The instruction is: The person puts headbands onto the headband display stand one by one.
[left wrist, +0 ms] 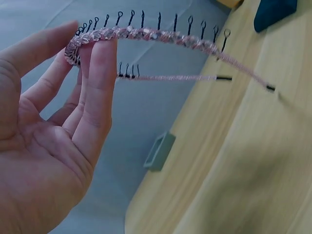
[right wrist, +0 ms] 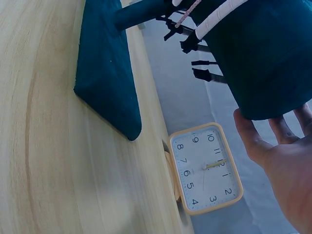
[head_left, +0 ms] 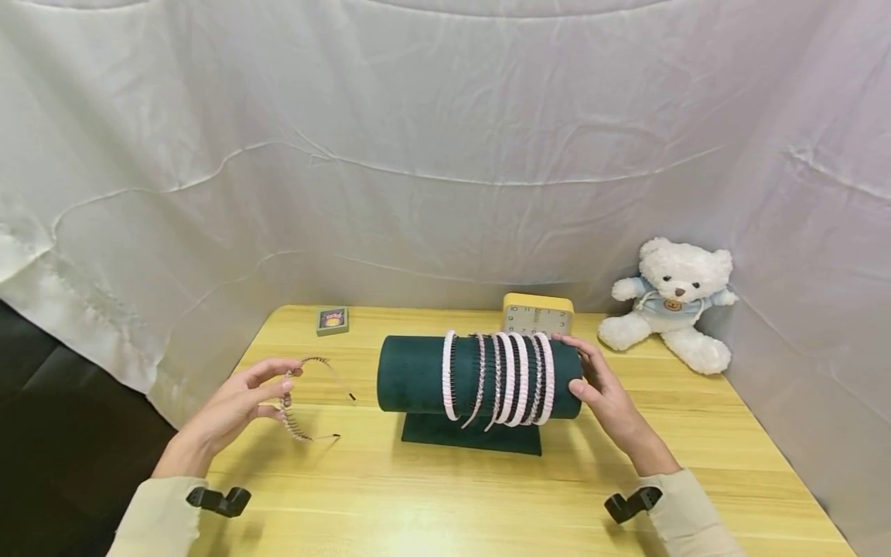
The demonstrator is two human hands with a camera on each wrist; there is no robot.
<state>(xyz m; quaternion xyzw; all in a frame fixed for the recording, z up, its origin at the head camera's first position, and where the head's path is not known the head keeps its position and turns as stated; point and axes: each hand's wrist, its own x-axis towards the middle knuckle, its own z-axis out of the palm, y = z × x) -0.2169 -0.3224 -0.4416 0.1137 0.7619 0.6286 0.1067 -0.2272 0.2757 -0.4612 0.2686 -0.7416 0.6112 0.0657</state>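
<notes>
On the left, my left hand (head_left: 233, 406) pinches a thin pink headband (left wrist: 146, 34) with twisted sparkly trim and small black wire loops along its inner side. The headband is off the table, its black-tipped ends pointing right towards the display stand. That dark green stand (head_left: 412, 373) has a horizontal padded roll on a flat base (head_left: 473, 437). Several headbands, pale pink padded ones (head_left: 448, 379) and thin sparkly ones, sit round the roll's middle and right part. My right hand (head_left: 616, 406) holds the roll's right end, thumb on the near side and fingers behind.
Behind the roll stands a yellow-rimmed clock (right wrist: 204, 168), partly hidden in the head view. A white teddy bear (head_left: 678, 302) in a blue top sits at the table's back right. The small grey-green box (head_left: 332, 320) lies at the back left. Pale curtains hang around the wooden table (head_left: 376, 495).
</notes>
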